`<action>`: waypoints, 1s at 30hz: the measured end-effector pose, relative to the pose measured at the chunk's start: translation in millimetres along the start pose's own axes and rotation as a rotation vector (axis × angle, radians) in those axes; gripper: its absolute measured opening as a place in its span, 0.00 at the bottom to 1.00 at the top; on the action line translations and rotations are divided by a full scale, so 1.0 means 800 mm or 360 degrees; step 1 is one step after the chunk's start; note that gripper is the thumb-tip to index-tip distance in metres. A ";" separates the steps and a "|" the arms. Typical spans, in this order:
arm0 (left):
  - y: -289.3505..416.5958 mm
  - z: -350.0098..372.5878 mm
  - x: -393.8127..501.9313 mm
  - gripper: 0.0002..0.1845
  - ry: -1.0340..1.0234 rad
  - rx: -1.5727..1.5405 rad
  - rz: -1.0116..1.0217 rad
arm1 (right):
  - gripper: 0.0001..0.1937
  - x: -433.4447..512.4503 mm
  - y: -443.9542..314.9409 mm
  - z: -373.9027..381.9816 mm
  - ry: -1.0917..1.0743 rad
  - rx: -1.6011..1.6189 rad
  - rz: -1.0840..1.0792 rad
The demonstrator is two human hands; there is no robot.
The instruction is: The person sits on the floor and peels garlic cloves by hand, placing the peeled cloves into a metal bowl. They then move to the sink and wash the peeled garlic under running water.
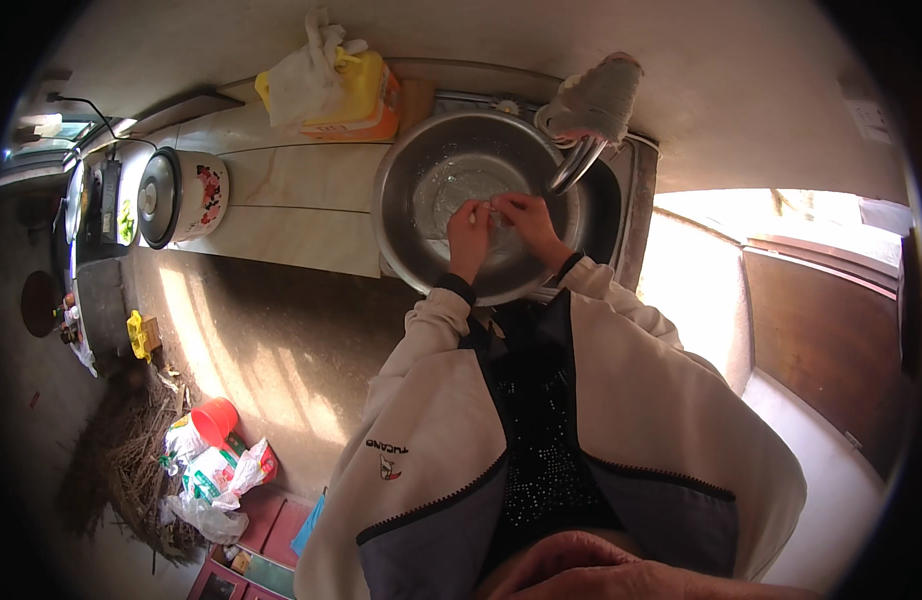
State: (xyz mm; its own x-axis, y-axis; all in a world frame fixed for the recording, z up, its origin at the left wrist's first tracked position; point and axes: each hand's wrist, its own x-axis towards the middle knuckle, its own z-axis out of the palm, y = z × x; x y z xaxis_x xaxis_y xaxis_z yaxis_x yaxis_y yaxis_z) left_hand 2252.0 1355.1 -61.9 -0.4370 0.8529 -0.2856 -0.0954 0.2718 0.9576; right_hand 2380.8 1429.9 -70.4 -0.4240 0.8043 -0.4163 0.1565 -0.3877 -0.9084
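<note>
A large stainless steel basin [401, 217] stands in the sink before me, and something wet or clear shows at its bottom. Over the basin my left hand [472, 229] and my right hand [528, 225] meet at the fingertips, pinching something small and pale that is too small to name. The fingers of both hands are bent. At the basin's right rim, the metal faucet spout [578, 165] reaches down, its upper part wrapped in a grey cloth [596, 101]. No stream of water can be made out from it.
Behind the basin's left side stands a yellow plastic jug [363, 82] with a pale cloth [303, 86] over it. A lidded pot with a flower pattern [202, 196] sits on the tiled counter [296, 176] at left. Plastic bags [217, 476], a red plastic cup [214, 421] and dry twigs [134, 457] lie lower left.
</note>
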 end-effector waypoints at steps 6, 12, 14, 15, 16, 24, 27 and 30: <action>0.013 0.003 -0.016 0.12 0.0076 0.0454 0.0518 | 0.15 -0.008 -0.007 0.015 0.0115 0.0675 0.0298; 0.011 -0.006 -0.019 0.10 0.0060 0.0348 0.0352 | 0.14 -0.024 -0.024 0.001 -0.0195 0.0438 0.0198; 0.008 -0.008 -0.020 0.10 0.0009 0.0352 0.0323 | 0.14 -0.029 -0.026 0.001 -0.0190 0.0432 0.0289; 0.007 -0.007 -0.021 0.10 0.0007 0.0367 0.0384 | 0.14 -0.030 -0.026 0.001 -0.0201 0.0431 0.0330; 0.008 -0.008 -0.023 0.10 -0.0011 0.0391 0.0427 | 0.14 -0.031 -0.026 0.002 -0.0185 0.0485 0.0371; 0.024 -0.008 -0.036 0.10 -0.0009 0.0325 0.0658 | 0.13 -0.032 -0.030 -0.009 -0.0481 0.0868 0.0425; 0.027 -0.006 -0.043 0.10 0.0058 0.0233 0.0553 | 0.13 -0.036 -0.029 -0.006 -0.0307 0.0815 0.0344; 0.027 -0.005 -0.046 0.10 0.0066 0.0099 0.0317 | 0.11 -0.036 -0.028 0.001 -0.0128 0.0633 0.0224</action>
State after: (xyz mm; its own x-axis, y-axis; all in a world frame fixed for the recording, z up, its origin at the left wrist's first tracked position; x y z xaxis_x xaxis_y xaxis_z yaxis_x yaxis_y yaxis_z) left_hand 2262.6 1328.2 -30.4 -0.4782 0.8738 -0.0879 0.0513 0.1277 0.9905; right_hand 2389.0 1415.4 -38.1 -0.4936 0.6998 -0.5163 -0.1320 -0.6471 -0.7509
